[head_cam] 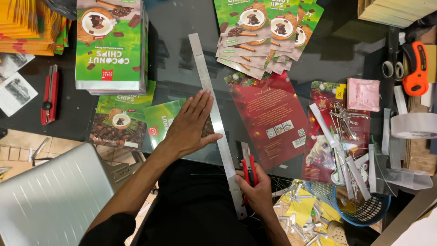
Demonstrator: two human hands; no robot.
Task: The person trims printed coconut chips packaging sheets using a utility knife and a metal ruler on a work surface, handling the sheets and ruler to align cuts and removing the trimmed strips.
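Pinning the long flat steel ruler (213,114) with our left hand (191,123): palm flat, fingers spread and open, pressing half on the ruler's left edge and half on the green printed pouch sheet (163,119) beneath it. We judge that's to stop ruler and sheet sliding against each other.

Our right hand (258,191) sits at the ruler's near end, just right of its edge, fist closed around the red-handled utility knife (248,167), blade tip pointing away from us and close to the ruler. Held that way it looks ready to run along the straight edge.

Ruler runs diagonally across the dark glass bench (182,41), far end up between the two stacks.

Relative to the ruler:
- left, far end: tall stack of green snack pouches (110,45); well beyond it a second red utility knife (49,95) lies untouched
- left, just beside our left hand: a brown-and-green pouch (119,126) lying flat
- right, far end: fanned pile of the same green pouches (266,34)
- right, touching or nearly touching mid-length: red festive printed card (271,120)
- further right: white offcut strips (346,164) over a second red card, blue mesh basket (364,207), clear tape roll (415,125), orange tape measure (416,68)

Offcuts collect on the knife side, consistent with trimming there.
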